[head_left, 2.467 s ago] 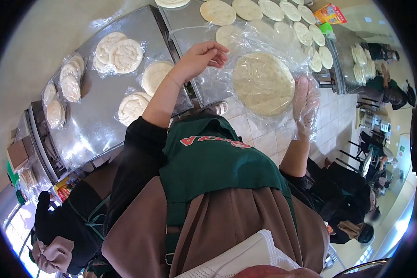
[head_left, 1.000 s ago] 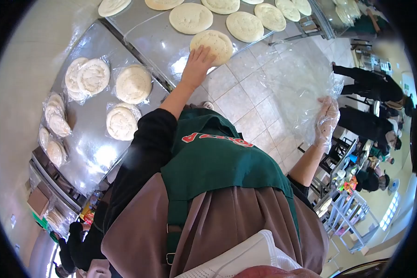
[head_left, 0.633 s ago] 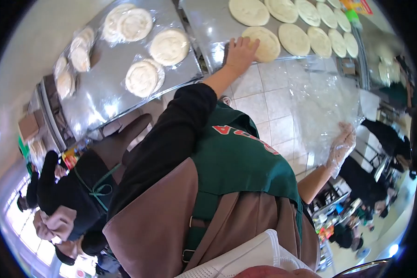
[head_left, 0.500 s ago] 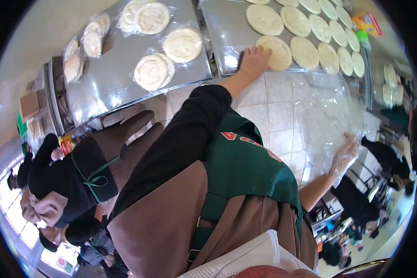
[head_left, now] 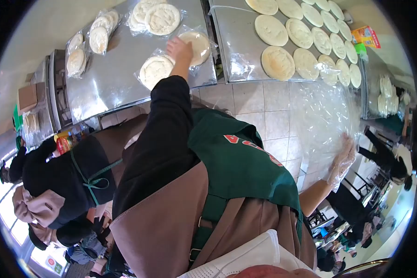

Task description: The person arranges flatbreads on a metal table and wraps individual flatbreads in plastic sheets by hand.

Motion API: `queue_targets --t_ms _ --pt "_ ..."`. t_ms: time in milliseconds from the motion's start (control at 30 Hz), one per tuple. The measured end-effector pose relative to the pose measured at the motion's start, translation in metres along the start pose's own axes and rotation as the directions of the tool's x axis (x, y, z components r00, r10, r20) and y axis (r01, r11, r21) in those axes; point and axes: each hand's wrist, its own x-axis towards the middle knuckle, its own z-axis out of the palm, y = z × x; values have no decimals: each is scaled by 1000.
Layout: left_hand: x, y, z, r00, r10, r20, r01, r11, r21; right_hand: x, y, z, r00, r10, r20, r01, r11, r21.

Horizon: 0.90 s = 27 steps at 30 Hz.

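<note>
My bare left hand (head_left: 180,52) reaches over the left steel table, fingers spread beside a tan round flatbread (head_left: 198,48) in clear wrap and touching its near-left edge. Just below the hand lies a paler wrapped flatbread stack (head_left: 155,72). Far to the right, my right hand (head_left: 343,160), in a clear plastic glove, is closed on a large clear plastic sheet or bag (head_left: 322,118) that hangs over the floor below the right table. Its fingers are partly hidden by the glossy plastic.
The left steel table (head_left: 113,83) holds more wrapped flatbreads (head_left: 162,19). Rows of unwrapped flatbreads (head_left: 277,63) cover the right table (head_left: 238,44). A yellow-orange packet (head_left: 366,37) lies at its far right. A co-worker in black (head_left: 83,167) stands at my left; other people are at the right.
My left hand has moved left from the flatbreads on the right table to the wrapped ones on the left table. The bread beside it now shows a browner surface. My right hand keeps the plastic.
</note>
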Motion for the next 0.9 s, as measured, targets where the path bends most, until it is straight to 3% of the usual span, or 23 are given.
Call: queue_targets --t_ms 67,100,167,233,267,300,367,400,467,500,533,567,633,667,700,733,767,800,833,900 --pt "15 -15 -20 962 -61 267 68 998 -17 -9 -24 8 996 34 78 -34 999 -3" --pt "23 -21 -21 961 -47 273 55 998 -21 -12 -32 15 996 46 70 -45 999 -8" --pt "35 -32 -19 891 94 444 -52 993 -104 -15 -47 30 993 50 110 -55 998 42" --pt "47 -36 -30 836 125 534 -43 986 -163 -19 -66 46 983 131 131 -145 984 105" --pt "54 -38 -39 777 152 611 -23 977 -214 -21 -71 53 985 56 162 -93 970 225" --pt "62 -42 -47 774 157 613 -25 976 -218 -22 -79 61 983 -25 183 -41 937 347" --pt "76 -51 -63 476 377 795 238 814 -529 -24 -115 79 989 -9 148 -40 944 326" --pt "78 -56 -61 474 381 794 237 813 -532 -25 -128 85 991 -31 134 -14 947 320" --pt "78 -64 -57 462 531 710 437 561 -703 -21 -136 100 992 -47 118 8 950 311" --pt "78 -65 -60 458 534 711 435 563 -703 -16 -133 108 965 -255 62 244 959 140" --pt "78 -65 -62 552 536 638 439 464 -770 -13 -134 116 888 -457 43 459 887 -44" --pt "77 -64 -65 642 525 558 428 358 -830 -11 -136 123 890 -454 36 456 889 -46" --pt "82 -55 -101 689 532 493 360 339 -869 -16 -153 136 823 -552 134 565 820 -94" --pt "85 -48 -124 733 531 426 294 318 -901 -17 -158 138 909 -311 278 367 913 -178" --pt "86 -41 -145 729 543 418 289 310 -906 -20 -161 146 914 -308 264 361 914 -183" --pt "85 -32 -167 814 571 106 -62 268 -961 -22 -162 162 895 -411 175 441 874 -205" --pt "85 -25 -184 785 579 -220 -408 216 -887 -23 -165 175 856 -509 88 515 824 -238" --pt "86 -18 -195 710 603 -362 -540 137 -831 -23 -172 183 859 -506 71 507 825 -250" --pt "86 -12 -204 702 606 -374 -543 116 -831 -23 -179 191 863 -496 93 505 854 -128" --pt "80 0 -222 510 585 -631 -809 77 -582 -15 -187 199 825 -535 185 530 844 77"
